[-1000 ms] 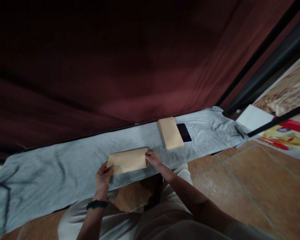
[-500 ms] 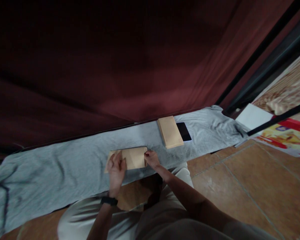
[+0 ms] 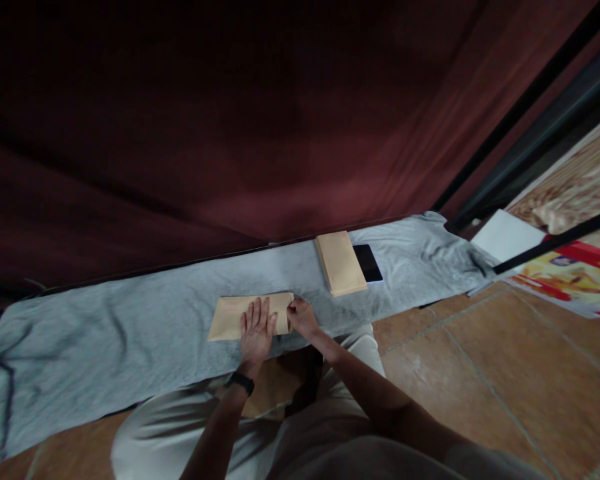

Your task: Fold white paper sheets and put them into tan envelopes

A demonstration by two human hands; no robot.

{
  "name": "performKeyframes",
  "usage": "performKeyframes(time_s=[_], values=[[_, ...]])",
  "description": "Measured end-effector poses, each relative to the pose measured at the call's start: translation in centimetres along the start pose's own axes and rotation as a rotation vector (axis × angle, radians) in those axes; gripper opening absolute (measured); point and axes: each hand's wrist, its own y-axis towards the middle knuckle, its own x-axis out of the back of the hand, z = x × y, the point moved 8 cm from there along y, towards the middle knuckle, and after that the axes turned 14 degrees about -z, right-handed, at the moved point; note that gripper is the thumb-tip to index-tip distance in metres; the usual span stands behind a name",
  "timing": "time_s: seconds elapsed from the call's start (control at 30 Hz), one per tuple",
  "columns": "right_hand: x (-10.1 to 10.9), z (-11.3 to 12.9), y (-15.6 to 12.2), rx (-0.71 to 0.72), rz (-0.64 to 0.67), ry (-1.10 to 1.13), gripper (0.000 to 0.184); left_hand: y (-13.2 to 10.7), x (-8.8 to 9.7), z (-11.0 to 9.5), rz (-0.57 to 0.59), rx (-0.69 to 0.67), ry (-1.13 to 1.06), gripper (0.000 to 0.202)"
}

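Observation:
A tan paper envelope (image 3: pixel 227 313) lies flat on a grey cloth (image 3: pixel 130 333) spread over the floor. My left hand (image 3: pixel 257 330) rests palm down on its right half, fingers stretched out and together. My right hand (image 3: pixel 301 316) is at the envelope's right end, its fingers curled and pinching that edge. A black band sits on my left wrist.
A stack of tan envelopes (image 3: pixel 339 263) lies farther back on the cloth, with a dark phone (image 3: pixel 369 262) beside it on the right. A dark red curtain (image 3: pixel 230 120) hangs behind. White paper (image 3: pixel 505 235) and printed sheets (image 3: pixel 575 273) lie at the right on tiled floor (image 3: pixel 480 373).
My left hand left the envelope's left end and slid right across it, now lying flat on its right half. The envelope now lies flat on the cloth. My right hand stayed put.

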Motion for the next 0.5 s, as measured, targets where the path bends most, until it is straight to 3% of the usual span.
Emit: performKeyframes(time_s=[0.5], values=[[0.49, 0.23, -0.27, -0.011, 0.009, -0.055, 0.014, -0.34, -0.01, -0.53, -0.031, -0.068, 0.058, 0.056]])
